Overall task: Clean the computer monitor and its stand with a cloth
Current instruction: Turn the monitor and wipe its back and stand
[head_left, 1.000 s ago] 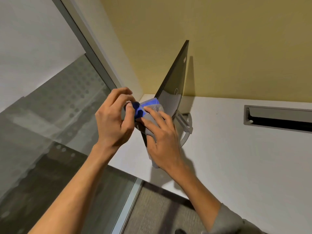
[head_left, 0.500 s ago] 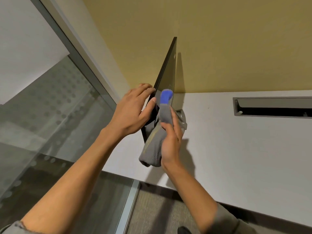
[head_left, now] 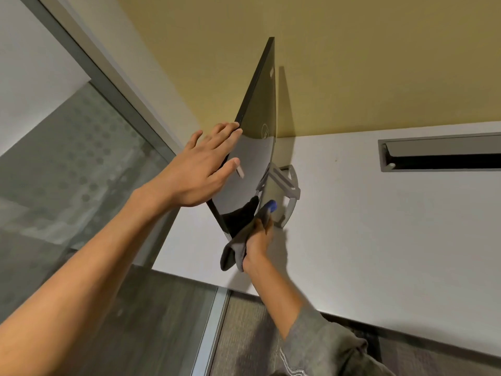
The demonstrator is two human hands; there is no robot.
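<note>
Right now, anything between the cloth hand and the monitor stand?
Nothing visible. The right hand grips the cloth, its blue tip beside the stand under the monitor; contact unclear. The left hand steadies the monitor's edge.

A white table point(head_left: 379, 240) runs along a yellow wall. On it stands the grey stand point(head_left: 287, 185) of a monitor point(head_left: 257, 147), its curved foot flat on the top near the left end. A long grey cable slot point(head_left: 439, 156) is set into the table well to the right.
</note>
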